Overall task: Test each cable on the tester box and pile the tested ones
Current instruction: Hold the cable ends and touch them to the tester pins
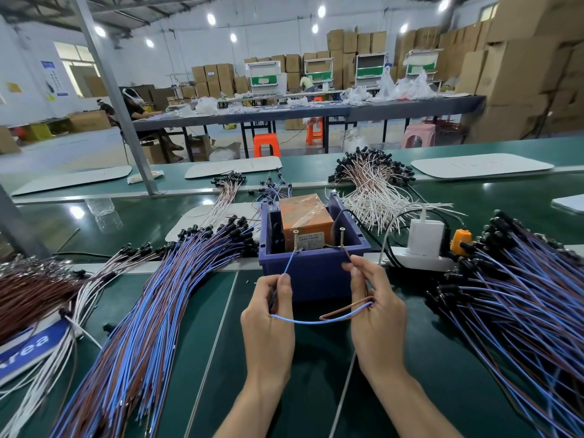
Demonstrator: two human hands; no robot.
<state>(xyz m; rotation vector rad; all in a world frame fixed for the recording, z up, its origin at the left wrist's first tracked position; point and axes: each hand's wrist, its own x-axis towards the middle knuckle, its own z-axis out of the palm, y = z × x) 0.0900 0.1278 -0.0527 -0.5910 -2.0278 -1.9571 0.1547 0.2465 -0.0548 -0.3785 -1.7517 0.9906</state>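
Observation:
A blue tester box [313, 270] stands at the middle of the green bench, with an orange block [305, 218] inside and two upright screws [296, 241] on its front rim. My left hand [268, 314] pinches the blue wire of one cable [319, 320] and holds its tip against the left screw. My right hand [374, 305] pinches the brown wire, its tip up at the right screw [342, 238]. The cable sags in a loop between both hands.
A big fan of blue-brown cables [151, 308] lies to the left, another pile [518, 298] to the right. White-brown cables [373, 188] sit behind the box. A white power strip with plugs [425, 248] lies right of the box.

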